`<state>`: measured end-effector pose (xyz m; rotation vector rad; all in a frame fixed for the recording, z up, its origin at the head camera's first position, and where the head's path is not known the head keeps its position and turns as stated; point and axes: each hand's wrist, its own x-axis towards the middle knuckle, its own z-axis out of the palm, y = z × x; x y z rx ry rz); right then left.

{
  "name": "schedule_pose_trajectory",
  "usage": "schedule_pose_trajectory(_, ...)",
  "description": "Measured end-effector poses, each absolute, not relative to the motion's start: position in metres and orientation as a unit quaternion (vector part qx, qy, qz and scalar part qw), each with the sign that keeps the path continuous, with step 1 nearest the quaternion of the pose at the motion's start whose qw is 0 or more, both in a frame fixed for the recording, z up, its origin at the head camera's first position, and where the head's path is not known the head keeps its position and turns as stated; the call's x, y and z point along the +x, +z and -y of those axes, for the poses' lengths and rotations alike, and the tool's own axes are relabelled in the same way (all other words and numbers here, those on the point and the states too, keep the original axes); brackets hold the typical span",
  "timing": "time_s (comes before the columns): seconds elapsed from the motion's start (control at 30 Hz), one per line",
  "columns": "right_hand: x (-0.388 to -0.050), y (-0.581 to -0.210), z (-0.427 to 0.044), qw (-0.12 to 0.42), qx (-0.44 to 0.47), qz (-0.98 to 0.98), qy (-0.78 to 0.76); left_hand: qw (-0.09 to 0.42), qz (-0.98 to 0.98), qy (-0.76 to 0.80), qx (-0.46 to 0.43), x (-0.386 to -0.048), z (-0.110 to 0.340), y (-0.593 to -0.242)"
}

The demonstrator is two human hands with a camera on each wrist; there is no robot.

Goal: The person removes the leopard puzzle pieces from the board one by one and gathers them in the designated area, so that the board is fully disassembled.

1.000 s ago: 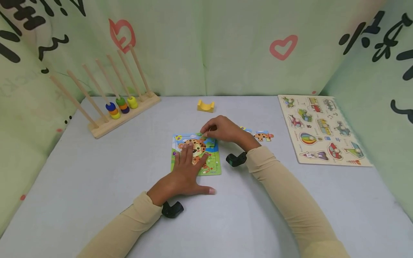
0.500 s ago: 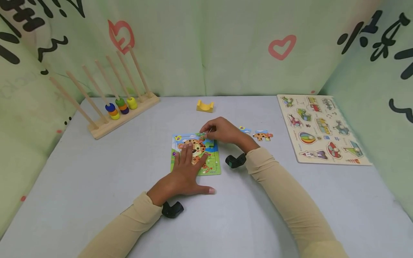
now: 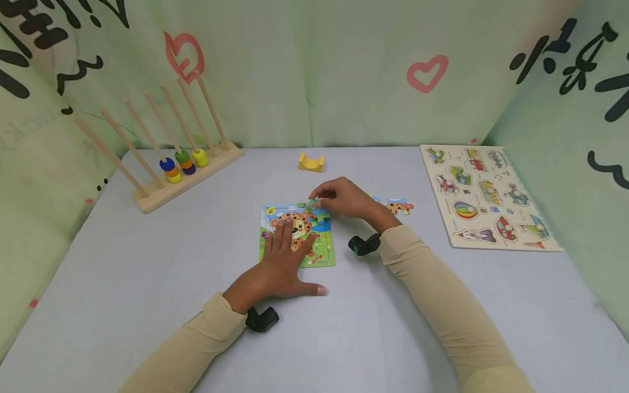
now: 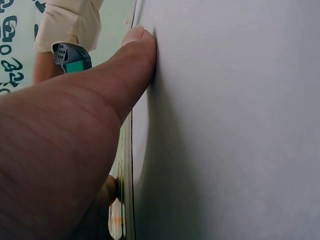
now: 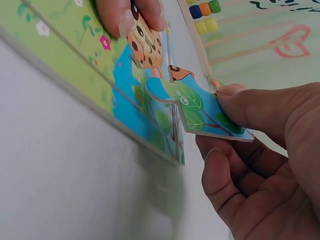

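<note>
A leopard picture puzzle (image 3: 321, 255) lies on the table with the left hand (image 3: 282, 270) spread flat over its lower part. In the left wrist view that hand's thumb (image 4: 135, 60) is stretched out beside the board's edge (image 4: 128, 175). At the board's upper right corner is the right hand (image 3: 346, 199). In the right wrist view the right hand (image 5: 280, 150) pinches a blue puzzle piece with green leaves (image 5: 200, 110) between thumb and fingers, tilted above the board's corner. A spotted loose piece (image 3: 399, 207) lies beyond the right wrist, with another partly hidden.
A wooden peg rack (image 3: 189, 183) with coloured rings stands at the back left. Near the back edge sits a yellow curved block (image 3: 311, 162). A wooden picture board (image 3: 484, 199) lies at the right. Curtains enclose the back and sides.
The right hand has shifted slightly to the right with its piece. The left hand stays on the puzzle. The whole head view has drifted a little.
</note>
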<state>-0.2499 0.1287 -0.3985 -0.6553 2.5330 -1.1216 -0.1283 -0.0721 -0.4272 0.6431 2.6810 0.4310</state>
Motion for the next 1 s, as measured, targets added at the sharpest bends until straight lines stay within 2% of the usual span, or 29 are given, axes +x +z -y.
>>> schedule_pose_trajectory(0.2, -0.251, -0.396, -0.15, 0.14, -0.225, -0.885, -0.381, 0.176, -0.946, 0.151, 0.227, -0.128, 0.072, -0.428)
schedule_pose_trajectory(0.53, -0.249, -0.382, -0.202, 0.165, -0.198, -0.911, -0.322, 0.17, -0.945, 0.161, 0.23, -0.128, 0.072, -0.428)
schedule_pose_trajectory(1.0, -0.237, -0.376, -0.267, 0.143, -0.164, -0.929, -0.298, 0.169, -0.944, 0.166, 0.231, -0.127, 0.073, -0.427)
